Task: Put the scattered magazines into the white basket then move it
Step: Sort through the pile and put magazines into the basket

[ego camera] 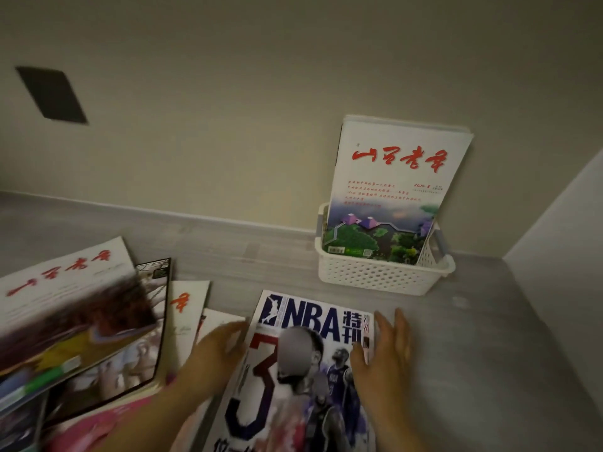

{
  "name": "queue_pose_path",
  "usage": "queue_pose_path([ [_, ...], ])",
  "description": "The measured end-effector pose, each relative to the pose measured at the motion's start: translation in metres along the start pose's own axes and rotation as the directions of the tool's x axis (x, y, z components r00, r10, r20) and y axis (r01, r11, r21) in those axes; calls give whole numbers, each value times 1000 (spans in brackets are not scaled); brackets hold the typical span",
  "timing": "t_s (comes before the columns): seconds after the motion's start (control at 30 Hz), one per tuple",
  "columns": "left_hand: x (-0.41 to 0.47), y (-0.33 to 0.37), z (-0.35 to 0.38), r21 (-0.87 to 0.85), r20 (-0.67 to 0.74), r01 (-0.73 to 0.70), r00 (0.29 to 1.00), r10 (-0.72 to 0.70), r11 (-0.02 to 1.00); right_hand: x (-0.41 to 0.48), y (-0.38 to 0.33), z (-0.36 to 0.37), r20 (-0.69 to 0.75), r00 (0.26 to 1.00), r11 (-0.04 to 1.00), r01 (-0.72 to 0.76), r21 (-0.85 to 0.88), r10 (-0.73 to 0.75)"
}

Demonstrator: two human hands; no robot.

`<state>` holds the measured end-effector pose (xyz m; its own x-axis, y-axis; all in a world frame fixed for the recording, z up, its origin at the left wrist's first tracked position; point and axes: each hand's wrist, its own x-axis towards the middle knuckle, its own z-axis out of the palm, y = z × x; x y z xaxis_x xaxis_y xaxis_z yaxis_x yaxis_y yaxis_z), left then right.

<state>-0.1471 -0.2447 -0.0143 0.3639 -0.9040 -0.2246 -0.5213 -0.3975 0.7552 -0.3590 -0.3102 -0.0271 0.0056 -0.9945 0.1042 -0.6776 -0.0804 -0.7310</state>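
Now, NBA magazine (310,321): is lying face up on the grey floor (473,353), closest to the camera, with its top edge pointing toward the basket; it is outside the basket.
left grip (215,350): is sitting at the magazine's left edge with its fingertips meeting that edge. Blur is hiding the fingers, so I cannot tell whether it has hold of the cover.
right grip (386,347): is lying wide open at the magazine's right edge. The fingers are straight and spread over the floor beside it, the thumb is resting on the cover, and it is holding nothing.
loose magazines (81,321): are lying in an overlapping heap on the left, just beside the left grip. A blurred white cover with red characters is sitting on top, a black-bordered one (153,321) is showing under it, and a pink one (107,415) is poking out at the near edge.
white basket (375,278): is standing on the floor beyond the NBA magazine, near it but apart, against the wall.
upright magazine (391,190): is standing in the basket and leaning back on the wall, showing red characters over a green landscape.
dark plate (52,94): is sitting on the wall, far left.
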Motion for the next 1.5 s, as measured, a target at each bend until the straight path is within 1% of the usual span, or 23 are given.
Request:
queue_pose_path([
  [0.07,-21,-20,4,21,70,-30,997,28,999,-31,12,5,137,988,993,-55,-100,68],
  [0.13,-31,-32,7,90,121,-68,991,57,994,-56,22,11,253,965,957,6,-290,71],
  [0.2,-33,-35,8,156,148,-73,988,50,985,-73,26,17,307,950,894,92,-439,53],
  [0.27,-32,-33,8,151,160,-73,986,49,986,-80,27,19,321,946,853,124,-507,54],
  [0.33,-30,-25,8,72,170,-43,985,30,996,-81,27,19,330,943,834,141,-533,52],
  [0.47,-29,-7,4,-183,205,133,974,-95,974,-84,28,21,317,945,842,110,-528,76],
  [0.53,-24,5,-2,-305,211,218,965,-158,927,-86,29,20,309,946,842,88,-532,96],
  [0.6,-19,16,-7,-455,267,297,945,-190,839,-87,29,19,297,949,843,74,-532,104],
  [0.63,-19,21,-9,-464,297,301,939,-174,833,-88,29,19,290,951,847,69,-527,103],
  [0.7,-21,29,-7,-281,317,196,943,-102,939,-88,27,18,287,952,860,58,-507,104],
  [0.77,-26,32,0,-94,278,52,960,-24,994,-89,26,17,283,954,878,47,-476,102],
  [0.8,-29,32,2,-59,255,3,967,12,998,-89,25,15,277,955,892,32,-450,106],
  [0.9,-36,31,-1,-143,206,-99,970,128,985,-93,20,6,233,964,959,-58,-276,125],
  [0.97,-40,31,-9,-222,177,-138,968,179,965,-95,16,-1,160,970,982,-174,-68,183],
  [1.0,-43,31,-15,-241,154,-165,966,205,956,-93,12,-5,136,958,959,-268,97,254],
  [1.07,-46,36,-26,-262,113,-228,958,265,938,-83,6,-16,158,910,805,-414,425,384],
  [1.1,-47,39,-31,-281,92,-258,952,294,924,-74,3,-23,220,891,738,-453,500,398],
  [1.17,-48,50,-39,-326,46,-311,938,343,893,-58,-6,-37,388,854,651,-518,556,348],
  [1.2,-48,57,-42,-343,23,-333,932,362,879,-51,-8,-44,440,845,618,-527,583,306],
  [1.27,-46,71,-46,-368,-20,-365,923,385,855,-36,-12,-58,435,866,619,-486,616,247],
  [1.37,-39,91,-47,-377,-86,-407,910,406,832,-15,-22,-81,369,912,692,-383,611,180],
  [1.43,-30,107,-49,-344,-143,-450,893,427,824,1,-28,-96,310,946,765,-271,584,98],
  [1.5,-17,129,-53,-291,-212,-496,868,450,818,19,-34,-110,256,966,800,-174,574,27],
])
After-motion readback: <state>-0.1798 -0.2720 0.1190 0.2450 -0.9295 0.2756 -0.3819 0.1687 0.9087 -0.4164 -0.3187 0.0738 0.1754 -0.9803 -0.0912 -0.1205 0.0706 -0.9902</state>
